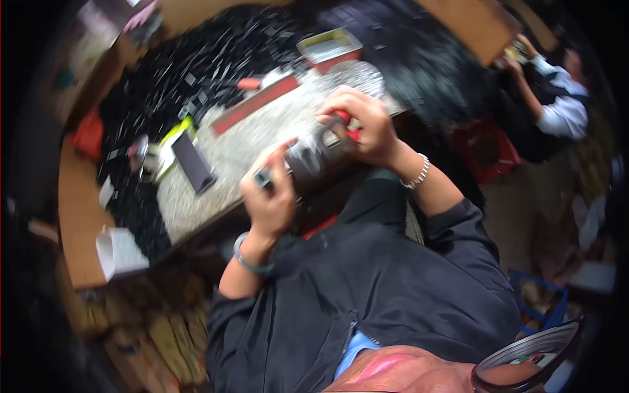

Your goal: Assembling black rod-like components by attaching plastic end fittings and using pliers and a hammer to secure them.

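Nearest lies the person's dark jacket (367,281), and just beyond it the left grip (272,200), clamped on the near end of a dark grey piece (306,160). The piece is held up in front of the body, between the two hands, near the front edge of the surface (82,252). Its long axis appears to slant from the left hand, its nearer end, out toward the right hand, its farther end; motion blur hides its exact shape, and I cannot tell which end is its front. It looks stiff and fairly light, probably smooth enough to slide if held loosely; how fragile it is, I cannot judge. The end already held on the left seems the sound place to take hold, with the middle left bare.

Slightly farther out, the right grip (368,128) is wrapped around a red-handled tool (352,133) at the piece's far end; whether the tool touches it is too blurred to tell.

Beyond, on a pale mat (187,213), lie a dark oblong block (193,164) and a red bar (255,106). Farther off stand a red-sided box (337,61) and many scattered black pieces (157,85).
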Demonstrator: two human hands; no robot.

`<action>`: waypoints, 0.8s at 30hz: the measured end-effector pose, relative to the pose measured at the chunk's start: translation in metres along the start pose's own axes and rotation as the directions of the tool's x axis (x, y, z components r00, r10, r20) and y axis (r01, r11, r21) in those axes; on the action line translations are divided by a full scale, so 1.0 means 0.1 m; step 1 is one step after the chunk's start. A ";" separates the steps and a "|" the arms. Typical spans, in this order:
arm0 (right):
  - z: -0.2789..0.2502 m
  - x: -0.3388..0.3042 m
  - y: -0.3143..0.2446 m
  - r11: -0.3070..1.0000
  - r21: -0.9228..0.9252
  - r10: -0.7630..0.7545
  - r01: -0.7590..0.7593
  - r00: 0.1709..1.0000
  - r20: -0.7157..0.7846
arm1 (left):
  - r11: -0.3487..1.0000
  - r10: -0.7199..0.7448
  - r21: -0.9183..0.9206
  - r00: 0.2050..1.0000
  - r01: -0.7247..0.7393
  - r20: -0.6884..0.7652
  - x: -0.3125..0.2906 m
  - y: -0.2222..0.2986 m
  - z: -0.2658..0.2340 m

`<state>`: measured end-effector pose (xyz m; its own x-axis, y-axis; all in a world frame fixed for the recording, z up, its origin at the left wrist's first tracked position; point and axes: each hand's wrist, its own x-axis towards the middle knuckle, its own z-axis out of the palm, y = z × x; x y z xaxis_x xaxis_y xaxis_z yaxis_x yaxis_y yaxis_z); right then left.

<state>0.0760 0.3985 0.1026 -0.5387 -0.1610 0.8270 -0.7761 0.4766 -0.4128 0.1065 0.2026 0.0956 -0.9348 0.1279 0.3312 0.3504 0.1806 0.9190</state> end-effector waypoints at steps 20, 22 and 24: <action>0.51 -0.05 -0.56 0.964 -0.010 -0.267 0.266 0.963 -0.035 | 0.974 0.173 -0.146 0.985 -0.173 -0.012 -0.03 -0.01 -0.03; 0.52 -0.05 -0.56 0.967 0.003 -0.255 0.256 0.964 -0.071 | 0.975 0.143 -0.167 0.990 -0.144 -0.019 -0.03 0.01 -0.01; 0.52 -0.07 -0.60 0.969 0.016 -0.247 0.248 0.967 -0.069 | 0.976 0.116 -0.183 0.993 -0.119 -0.027 -0.04 0.03 0.00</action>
<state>0.1095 0.3263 0.1018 -0.3067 -0.2137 0.9275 -0.8906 0.4082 -0.2004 0.1116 0.2027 0.0974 -0.8892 0.1220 0.4409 0.4422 -0.0171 0.8967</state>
